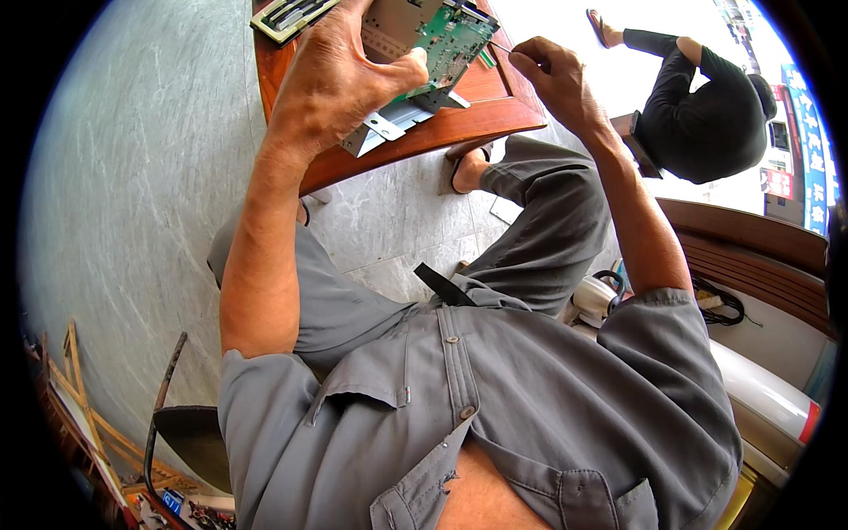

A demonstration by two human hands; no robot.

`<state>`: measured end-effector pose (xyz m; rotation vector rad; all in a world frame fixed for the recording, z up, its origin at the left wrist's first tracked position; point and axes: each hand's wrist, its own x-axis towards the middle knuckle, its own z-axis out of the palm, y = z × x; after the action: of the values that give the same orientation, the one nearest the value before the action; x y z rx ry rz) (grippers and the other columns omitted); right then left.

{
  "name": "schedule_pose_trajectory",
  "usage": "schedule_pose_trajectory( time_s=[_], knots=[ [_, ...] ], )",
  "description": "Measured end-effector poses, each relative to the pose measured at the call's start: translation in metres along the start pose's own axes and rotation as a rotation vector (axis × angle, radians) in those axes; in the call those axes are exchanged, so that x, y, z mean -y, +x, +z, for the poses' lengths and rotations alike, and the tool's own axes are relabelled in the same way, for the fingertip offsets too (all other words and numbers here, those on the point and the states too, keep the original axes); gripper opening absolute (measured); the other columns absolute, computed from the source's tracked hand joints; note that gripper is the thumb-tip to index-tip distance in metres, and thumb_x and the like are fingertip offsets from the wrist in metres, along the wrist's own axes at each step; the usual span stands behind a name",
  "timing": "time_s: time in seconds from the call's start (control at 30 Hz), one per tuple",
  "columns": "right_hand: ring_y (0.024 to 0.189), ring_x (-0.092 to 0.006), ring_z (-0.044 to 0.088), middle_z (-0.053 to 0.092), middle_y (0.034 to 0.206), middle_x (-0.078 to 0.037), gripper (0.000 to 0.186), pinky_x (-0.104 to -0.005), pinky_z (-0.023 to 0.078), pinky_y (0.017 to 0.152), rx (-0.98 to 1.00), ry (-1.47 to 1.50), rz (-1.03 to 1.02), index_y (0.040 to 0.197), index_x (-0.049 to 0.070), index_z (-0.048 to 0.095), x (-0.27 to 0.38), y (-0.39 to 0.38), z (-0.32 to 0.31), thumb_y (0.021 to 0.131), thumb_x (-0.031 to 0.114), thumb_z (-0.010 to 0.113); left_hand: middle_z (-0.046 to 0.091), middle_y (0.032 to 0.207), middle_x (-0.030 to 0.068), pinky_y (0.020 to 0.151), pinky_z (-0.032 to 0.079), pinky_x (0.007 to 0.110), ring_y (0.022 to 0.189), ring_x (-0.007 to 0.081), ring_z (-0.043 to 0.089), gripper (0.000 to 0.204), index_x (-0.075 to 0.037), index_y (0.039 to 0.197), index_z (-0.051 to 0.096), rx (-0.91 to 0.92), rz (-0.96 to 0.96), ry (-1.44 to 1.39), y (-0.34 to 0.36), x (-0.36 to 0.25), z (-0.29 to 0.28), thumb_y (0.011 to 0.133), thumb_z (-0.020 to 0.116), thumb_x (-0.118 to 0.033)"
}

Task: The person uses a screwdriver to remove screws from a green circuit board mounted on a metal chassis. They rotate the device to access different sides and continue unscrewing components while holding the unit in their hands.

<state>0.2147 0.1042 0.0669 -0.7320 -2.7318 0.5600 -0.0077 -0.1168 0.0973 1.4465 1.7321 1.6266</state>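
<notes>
My left hand (331, 84) is closed on a metal chassis with a green circuit board (455, 44), its thumb lying against the board's near side. The chassis is tilted up over the corner of a reddish-brown wooden table (503, 115), with a silver bracket (385, 126) sticking out at the near edge. To the right of the board, my right hand (558, 81) is pinched on a thin dark rod-like tool (502, 47). The rod points at the board's right edge; its handle is hidden in my fingers, and I cannot tell whether its tip touches.
A tray with long dark parts (287, 18) lies at the table's far left. Another person in black (707, 115) sits bent over at the far right. A wooden bench (760, 243) and a white cylinder (760, 389) are to my right, and a dark chair (190, 437) is behind left.
</notes>
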Motion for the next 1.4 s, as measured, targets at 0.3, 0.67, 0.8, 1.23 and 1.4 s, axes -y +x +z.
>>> schedule_pose_trajectory(
  time_s=[0.3, 0.67, 0.8, 1.23, 1.4],
  knots=[
    [0.095, -0.0288, 0.077, 0.076, 0.105, -0.022, 0.03, -0.0372, 0.06, 0.082, -0.022, 0.126, 0.029, 0.125, 0.002, 0.067, 0.014, 0.007, 0.015, 0.101, 0.019, 0.061, 0.064, 0.094, 0.0083, 0.081, 0.053, 0.033, 0.087, 0.0171, 0.061, 0.05, 0.0, 0.123, 0.056, -0.017, -0.058, 0.0, 0.0, -0.001, -0.002, 0.079, 0.071, -0.018],
    [0.082, -0.0248, 0.075, 0.076, 0.097, -0.021, 0.026, -0.0355, 0.059, 0.074, -0.098, 0.161, -0.019, 0.118, 0.0, 0.069, 0.011, 0.02, 0.032, 0.098, 0.016, 0.064, 0.065, 0.096, 0.0097, 0.081, 0.054, 0.034, 0.087, 0.0187, 0.063, 0.05, 0.002, 0.121, 0.058, -0.095, -0.062, 0.034, 0.002, 0.008, -0.005, 0.079, 0.074, -0.02],
    [0.073, -0.0208, 0.071, 0.075, 0.089, -0.017, 0.022, -0.0349, 0.056, 0.067, -0.11, 0.167, -0.019, 0.114, 0.0, 0.07, 0.014, 0.022, 0.032, 0.099, 0.015, 0.065, 0.064, 0.1, 0.0088, 0.083, 0.053, 0.033, 0.089, 0.0172, 0.062, 0.052, 0.002, 0.125, 0.057, -0.067, -0.144, -0.031, 0.003, -0.003, -0.009, 0.08, 0.074, -0.018],
    [0.067, -0.0122, 0.063, 0.07, 0.081, -0.008, 0.028, -0.0293, 0.053, 0.06, 0.039, 0.097, 0.104, 0.117, 0.004, 0.073, 0.0, 0.035, 0.035, 0.105, 0.027, 0.063, 0.07, 0.112, 0.0072, 0.098, 0.049, 0.032, 0.105, 0.0156, 0.064, 0.063, -0.007, 0.137, 0.059, -0.11, -0.265, -0.075, -0.001, 0.029, -0.019, 0.083, 0.078, -0.034],
    [0.086, -0.0187, 0.072, 0.076, 0.101, -0.012, 0.027, -0.0321, 0.06, 0.076, -0.118, 0.099, -0.054, 0.121, 0.004, 0.072, -0.052, 0.036, 0.033, 0.103, 0.024, 0.066, 0.071, 0.11, 0.0084, 0.098, 0.048, 0.03, 0.101, 0.0149, 0.065, 0.062, -0.005, 0.135, 0.06, -0.13, -0.302, -0.105, 0.0, 0.03, -0.021, 0.084, 0.078, -0.035]
  ],
)
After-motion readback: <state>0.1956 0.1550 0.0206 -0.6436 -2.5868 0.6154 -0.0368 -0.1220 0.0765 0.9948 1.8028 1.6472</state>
